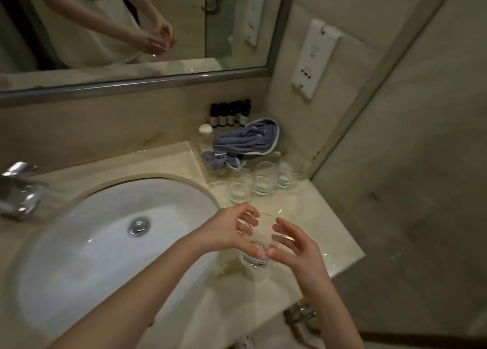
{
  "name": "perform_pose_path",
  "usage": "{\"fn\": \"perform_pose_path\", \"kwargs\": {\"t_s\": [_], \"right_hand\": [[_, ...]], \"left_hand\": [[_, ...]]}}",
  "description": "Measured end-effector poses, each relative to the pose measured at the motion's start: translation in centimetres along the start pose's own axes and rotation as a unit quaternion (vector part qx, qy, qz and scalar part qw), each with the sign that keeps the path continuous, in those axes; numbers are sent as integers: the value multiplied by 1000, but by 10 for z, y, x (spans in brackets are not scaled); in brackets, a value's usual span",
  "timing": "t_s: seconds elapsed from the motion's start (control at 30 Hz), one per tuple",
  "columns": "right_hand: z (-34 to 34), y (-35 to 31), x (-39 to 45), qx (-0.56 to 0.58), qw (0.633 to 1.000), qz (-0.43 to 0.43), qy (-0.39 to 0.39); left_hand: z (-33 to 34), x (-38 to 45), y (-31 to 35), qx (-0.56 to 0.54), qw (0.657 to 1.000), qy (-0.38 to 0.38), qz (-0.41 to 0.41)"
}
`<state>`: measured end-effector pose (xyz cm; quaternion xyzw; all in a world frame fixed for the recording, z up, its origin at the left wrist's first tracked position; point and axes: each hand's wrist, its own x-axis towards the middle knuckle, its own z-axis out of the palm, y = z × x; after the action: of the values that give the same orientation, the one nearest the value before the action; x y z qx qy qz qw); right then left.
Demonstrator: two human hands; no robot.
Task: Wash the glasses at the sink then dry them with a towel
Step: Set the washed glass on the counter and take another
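Holding a clear drinking glass (257, 246) between both hands, just above the marble counter (311, 217) at the right edge of the sink (87, 243). Left hand (232, 232) wrapping round the glass from the left, fingers curling over its rim and thumb pressing near its base. Right hand (295, 251) cupping the opposite side, fingers spread and lightly bent against the glass wall. Glass tilting a little, thick base pointing down toward the counter.

Beyond the hands, standing upright in a close cluster on the counter: three more clear glasses (263, 181). Behind those, lying crumpled in the corner: a grey-blue towel (245, 141) with pale edging. Further back against the wall, lining up in a row: small dark bottles (229, 114), with a small white round item (205, 129) just beside them.

Sitting to the far left of the white basin: a chrome tap (18, 188). Reflecting the arms and hands above: a wall mirror (131, 32). Hanging on the right-hand wall: a white socket panel (315, 56).
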<state>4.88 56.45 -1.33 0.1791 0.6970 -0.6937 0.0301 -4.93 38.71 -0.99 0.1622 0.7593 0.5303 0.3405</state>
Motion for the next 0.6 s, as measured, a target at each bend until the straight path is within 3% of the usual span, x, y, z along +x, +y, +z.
{"fn": "perform_pose_path", "kwargs": {"t_s": [0.3, 0.6], "right_hand": [[-100, -9, 72, -83, 996, -33, 10], [-131, -9, 138, -226, 971, -84, -6]], "left_hand": [[58, 110, 49, 202, 975, 48, 78], [70, 177, 64, 350, 931, 88, 52]]}}
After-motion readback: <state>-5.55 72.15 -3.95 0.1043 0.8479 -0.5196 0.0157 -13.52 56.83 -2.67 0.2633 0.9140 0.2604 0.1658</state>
